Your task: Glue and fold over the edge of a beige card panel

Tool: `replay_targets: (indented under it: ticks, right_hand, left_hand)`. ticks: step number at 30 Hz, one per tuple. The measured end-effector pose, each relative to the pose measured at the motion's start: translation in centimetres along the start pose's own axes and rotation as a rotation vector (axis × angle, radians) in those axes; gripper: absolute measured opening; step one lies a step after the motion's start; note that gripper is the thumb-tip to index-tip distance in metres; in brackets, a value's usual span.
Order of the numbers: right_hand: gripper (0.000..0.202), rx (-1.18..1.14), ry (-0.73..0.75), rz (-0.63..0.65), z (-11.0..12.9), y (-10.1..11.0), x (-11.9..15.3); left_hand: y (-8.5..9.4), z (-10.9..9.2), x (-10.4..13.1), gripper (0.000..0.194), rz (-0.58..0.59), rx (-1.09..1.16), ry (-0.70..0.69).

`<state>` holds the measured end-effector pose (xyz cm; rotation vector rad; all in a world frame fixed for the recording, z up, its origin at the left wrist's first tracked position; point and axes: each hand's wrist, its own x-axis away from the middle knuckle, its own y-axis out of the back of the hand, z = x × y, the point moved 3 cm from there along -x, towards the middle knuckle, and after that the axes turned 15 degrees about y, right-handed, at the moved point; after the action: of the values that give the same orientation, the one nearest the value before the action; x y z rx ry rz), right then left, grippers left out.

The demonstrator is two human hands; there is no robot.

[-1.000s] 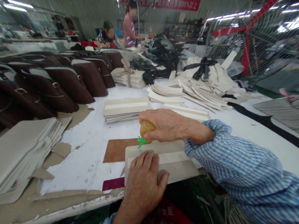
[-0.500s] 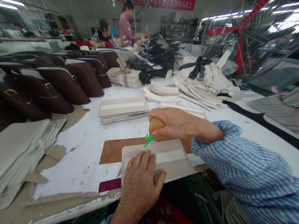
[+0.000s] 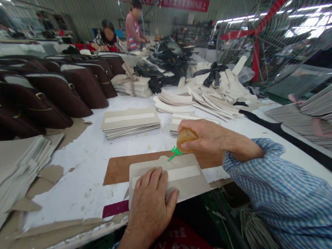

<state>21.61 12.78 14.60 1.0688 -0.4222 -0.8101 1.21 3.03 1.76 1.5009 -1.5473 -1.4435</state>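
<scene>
left hand (image 3: pixel 151 206): lay flat, fingers spread, palm down on near-left part of grey card panel (image 3: pixel 184 176); pinned it, gripped nothing.
right hand (image 3: pixel 210 136): fingers curled tight around amber glue bottle (image 3: pixel 185 135); green nozzle (image 3: pixel 174 153) pointed down-left, tip at panel's far edge.
panel position: at near table edge, resting half on brown backing board (image 3: pixel 120 168), white strip (image 3: pixel 184 173) along its middle.
panel long axis: ran left-right across the view, parallel to table edge.
key relation: nozzle tip sat just beyond the far long edge, right of centre; unpinned run of edge lay to the right of the tip, toward right hand; left-hand fingertips near but apart from nozzle.
nearer hand: right hand nearer to far edge; left hand nearer to near edge.
around: maroon scrap (image 3: pixel 115 208) touching panel's near-left corner; stack of like panels (image 3: pixel 129 121) farther back; dark brown bags (image 3: pixel 65 90) in a row at left; grey sheet pile (image 3: pixel 11 167) far left; loose white strips (image 3: pixel 210 98) behind right hand.
others: two people (image 3: pixel 118 32) at far end, well apart.
</scene>
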Motion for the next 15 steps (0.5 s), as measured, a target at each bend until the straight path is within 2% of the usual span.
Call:
replay_targets:
  ticks: [15]
  right_hand:
    - [0.027, -0.101, -0.219, -0.113, -4.2, 0.6, 5.8]
  left_hand:
    - [-0.4, 0.3, 0.0, 0.043, -0.046, -0.027, -0.039]
